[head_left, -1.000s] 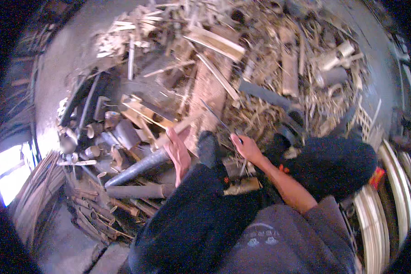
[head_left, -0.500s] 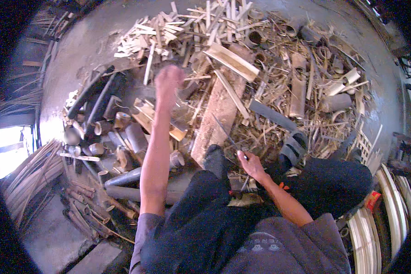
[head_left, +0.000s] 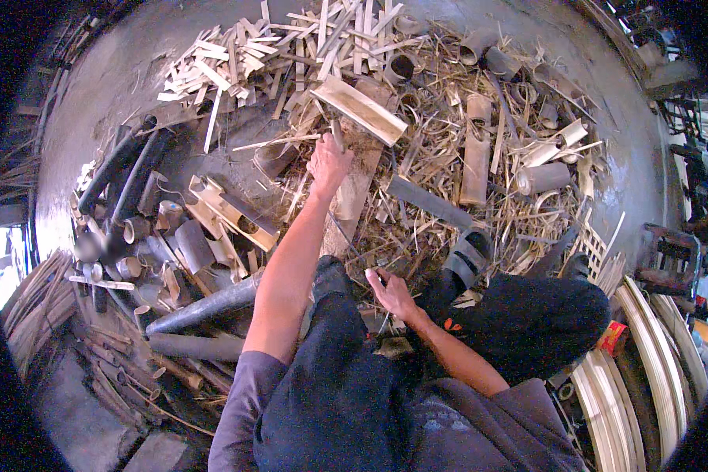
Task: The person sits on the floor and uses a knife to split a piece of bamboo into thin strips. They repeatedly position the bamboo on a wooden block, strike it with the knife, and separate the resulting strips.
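Scrap (head_left: 448,118) of split bamboo covers the floor ahead, crowding every edge of the wooden block (head_left: 352,185). Dark poles (head_left: 204,307) hem the left. The left hand (head_left: 328,161), outstretched, closes on a thin bamboo stick (head_left: 337,135) above the block. The right hand (head_left: 389,289) grips a slim blade (head_left: 352,245) near the knee.

The long plank (head_left: 352,189) under the left hand (head_left: 328,161) is rough, pale, matt wood. The split bamboo offcuts (head_left: 236,59) around it are dry and fibrous. The thin blade (head_left: 346,240) in the right hand (head_left: 391,293) looks like dull grey metal. The floor (head_left: 126,71) is matt grey concrete.
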A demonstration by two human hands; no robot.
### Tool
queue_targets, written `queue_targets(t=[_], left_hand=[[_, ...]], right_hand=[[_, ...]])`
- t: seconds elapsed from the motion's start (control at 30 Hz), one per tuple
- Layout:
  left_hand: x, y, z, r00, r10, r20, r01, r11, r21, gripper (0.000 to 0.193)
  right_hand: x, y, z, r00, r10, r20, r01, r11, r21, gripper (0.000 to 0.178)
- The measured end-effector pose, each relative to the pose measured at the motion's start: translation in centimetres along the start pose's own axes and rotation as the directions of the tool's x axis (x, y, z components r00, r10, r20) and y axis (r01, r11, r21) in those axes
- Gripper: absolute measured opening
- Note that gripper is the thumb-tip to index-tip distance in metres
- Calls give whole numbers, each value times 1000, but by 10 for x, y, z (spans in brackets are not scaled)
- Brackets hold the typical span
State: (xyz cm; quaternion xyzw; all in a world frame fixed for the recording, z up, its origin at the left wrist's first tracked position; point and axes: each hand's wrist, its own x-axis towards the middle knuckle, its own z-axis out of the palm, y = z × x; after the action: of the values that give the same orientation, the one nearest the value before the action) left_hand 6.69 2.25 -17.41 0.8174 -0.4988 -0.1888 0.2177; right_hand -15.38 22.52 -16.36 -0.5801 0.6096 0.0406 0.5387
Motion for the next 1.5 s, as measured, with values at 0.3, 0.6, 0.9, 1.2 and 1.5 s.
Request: queue_targets(t=[0.3,0.6,0.9,1.2,1.5], left_hand=[[-23,-12,-115,997,-72,30,54,356,-933,10],[-191,1,-100,613,46,789,533,712,-457,29],[-201,10,-140,600,173,781,647,468,-602,38],[-200,25,-164,656,73,751,643,468,-606,35],[-199,-29,-140,534,176,827,486,736,-471,36]], right_hand=[[2,11,-3,992,-121,35,108,959,263,68],[13,-61,-71,952,-227,-204,294,859,419,41],[28,-113,-129,918,-244,-312,367,818,443,24],[14,-66,-116,802,-538,-261,366,787,-497,30],[8,-136,-150,526,-783,-331,630,621,-466,32]])
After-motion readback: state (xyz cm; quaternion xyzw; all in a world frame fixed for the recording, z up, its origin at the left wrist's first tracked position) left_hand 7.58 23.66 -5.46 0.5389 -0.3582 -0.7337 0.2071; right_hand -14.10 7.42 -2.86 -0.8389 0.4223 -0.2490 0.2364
